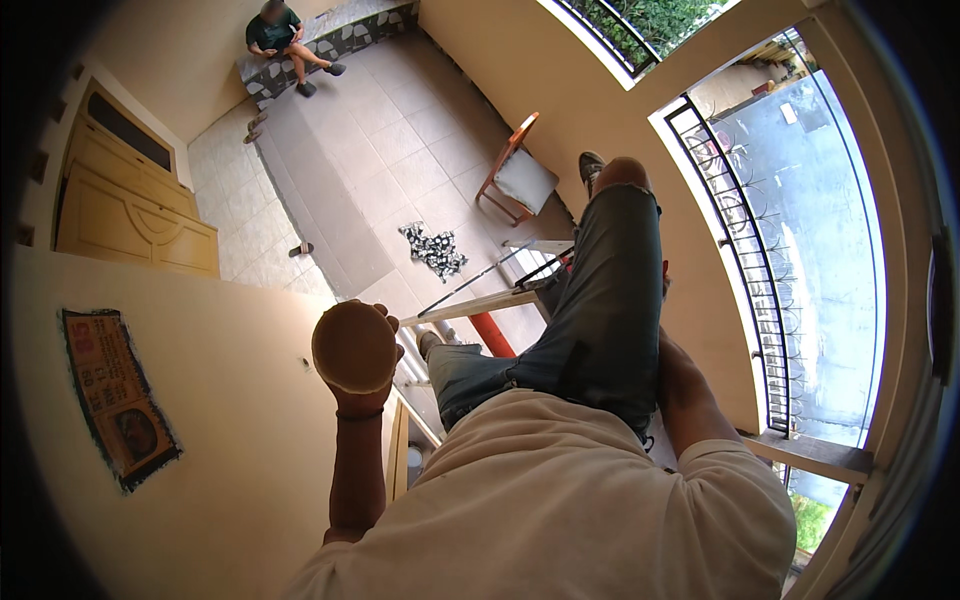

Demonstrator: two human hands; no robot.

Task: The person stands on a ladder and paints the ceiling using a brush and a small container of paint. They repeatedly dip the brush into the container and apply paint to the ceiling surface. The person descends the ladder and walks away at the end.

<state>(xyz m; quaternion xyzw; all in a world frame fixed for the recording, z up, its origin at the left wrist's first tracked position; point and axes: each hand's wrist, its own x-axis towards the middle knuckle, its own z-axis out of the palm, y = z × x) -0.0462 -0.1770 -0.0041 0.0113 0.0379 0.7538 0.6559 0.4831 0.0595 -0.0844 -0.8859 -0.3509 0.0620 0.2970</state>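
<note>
My left hand (385, 340) is closed round a round, tan, cup-like object (352, 345), raised at the left of my body. My right forearm (685, 390) runs down alongside my right thigh (615, 300), which hides the hand, so its fingers and anything in them are out of sight. Beneath my bent legs is a stepladder (480, 303) with pale rails; a red pole-like part (490, 333) shows between them.
A person (275, 35) sits on a patterned ledge (350, 30). An orange-framed chair (520, 175), black-and-white cloth (433, 250) and sandal (300, 250) are on the tiled floor (380, 140). Yellow doors (135, 230) stand left; a railed opening (735, 250) is right; a framed patch (118, 395) marks the left wall.
</note>
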